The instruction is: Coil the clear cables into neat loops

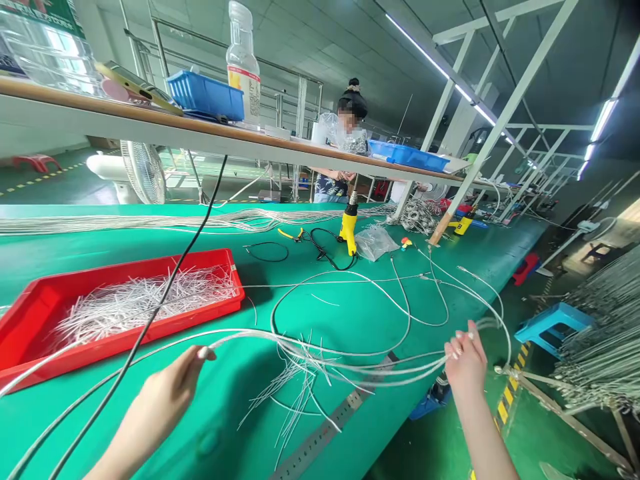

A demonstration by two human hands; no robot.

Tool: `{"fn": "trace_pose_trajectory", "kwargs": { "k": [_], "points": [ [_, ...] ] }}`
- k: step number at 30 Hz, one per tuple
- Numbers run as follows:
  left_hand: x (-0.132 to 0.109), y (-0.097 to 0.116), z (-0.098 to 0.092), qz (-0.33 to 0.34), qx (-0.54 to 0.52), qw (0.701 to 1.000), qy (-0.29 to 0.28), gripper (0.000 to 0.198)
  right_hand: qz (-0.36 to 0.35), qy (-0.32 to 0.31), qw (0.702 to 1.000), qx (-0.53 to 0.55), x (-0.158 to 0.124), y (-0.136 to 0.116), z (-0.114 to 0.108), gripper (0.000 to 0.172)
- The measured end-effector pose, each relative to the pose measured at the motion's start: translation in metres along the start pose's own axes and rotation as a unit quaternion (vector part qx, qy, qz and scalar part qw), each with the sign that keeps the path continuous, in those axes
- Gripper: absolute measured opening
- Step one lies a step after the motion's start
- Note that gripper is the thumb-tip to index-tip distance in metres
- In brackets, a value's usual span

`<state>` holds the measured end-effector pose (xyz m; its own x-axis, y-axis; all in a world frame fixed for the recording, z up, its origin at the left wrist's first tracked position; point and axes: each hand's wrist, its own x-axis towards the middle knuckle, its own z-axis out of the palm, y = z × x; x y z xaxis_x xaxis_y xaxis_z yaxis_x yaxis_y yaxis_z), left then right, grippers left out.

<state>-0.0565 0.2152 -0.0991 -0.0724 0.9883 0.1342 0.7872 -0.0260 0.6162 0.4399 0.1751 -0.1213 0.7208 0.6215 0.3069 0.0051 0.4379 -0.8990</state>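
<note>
A long factory workbench with a green mat top (220, 440) fills the shot, and a raised wooden-edged shelf (150, 117) runs above it, so the far side is partly blocked. Past that shelf, a co-worker (333, 190) is seen with both hands held together, and yeah, a big standing fan (143, 172) is parked off to the left. A stack of long cables (607, 347) hangs at the far right, just beyond a blue plastic stool (553, 327).

On the near left of the bench sits a red plastic tray (150, 275), heaped with thin white wire pieces (145, 303). Further back, a yellow heat gun (349, 227) stands upright beside a clear plastic bag (376, 243), with yellow-handled pliers (290, 235) lying to its left.

The main thing here is the silver-grey cables (350, 360), which are looped across the near part of the bench and lifted between both hands. They're gripped by the left hand (163, 393), fingers curled around them, and the right hand (465, 363) has them pinched as a bunch. Loose white wire ends (295, 387) splay out on the mat just below.
</note>
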Motion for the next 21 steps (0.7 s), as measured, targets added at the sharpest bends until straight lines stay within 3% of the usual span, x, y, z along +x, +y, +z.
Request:
{"fn": "trace_pose_trajectory", "kwargs": {
  "k": [2, 4, 8, 10, 11, 14, 18, 19, 21],
  "points": [
    [0.001, 0.007, 0.011, 0.029, 0.081, 0.995, -0.050, 0.037, -0.029, -0.082, 0.994, -0.067, -0.012, -0.005, 0.019, 0.037],
    [0.002, 0.017, 0.018, 0.060, 0.131, 0.988, -0.051, 0.039, -0.061, -0.186, 0.970, -0.142, -0.029, -0.011, 0.043, 0.038],
    [-0.004, 0.048, 0.024, 0.119, 0.125, 0.985, -0.010, 0.050, -0.154, -0.379, 0.878, -0.251, -0.076, -0.021, 0.098, 0.043],
    [-0.012, 0.069, 0.024, 0.146, 0.064, 0.987, -0.036, 0.051, -0.195, -0.444, 0.828, -0.280, -0.103, -0.024, 0.119, 0.051],
    [-0.017, 0.080, 0.024, 0.131, -0.054, 0.986, -0.090, 0.052, -0.211, -0.472, 0.806, -0.288, -0.116, -0.025, 0.127, 0.055],
    [-0.029, 0.111, 0.022, 0.009, -0.301, 0.934, -0.192, 0.061, -0.232, -0.526, 0.763, -0.296, -0.147, -0.024, 0.139, 0.061],
    [-0.032, 0.129, 0.020, -0.069, -0.410, 0.888, -0.194, 0.060, -0.209, -0.535, 0.769, -0.281, -0.168, -0.018, 0.141, 0.057],
    [-0.032, 0.129, 0.019, -0.069, -0.426, 0.881, -0.193, 0.057, -0.164, -0.523, 0.802, -0.238, -0.168, -0.017, 0.141, 0.054],
    [-0.033, 0.123, 0.017, -0.044, -0.438, 0.874, -0.204, 0.053, -0.002, -0.460, 0.884, -0.080, -0.158, -0.014, 0.141, 0.059]
  ]
}}
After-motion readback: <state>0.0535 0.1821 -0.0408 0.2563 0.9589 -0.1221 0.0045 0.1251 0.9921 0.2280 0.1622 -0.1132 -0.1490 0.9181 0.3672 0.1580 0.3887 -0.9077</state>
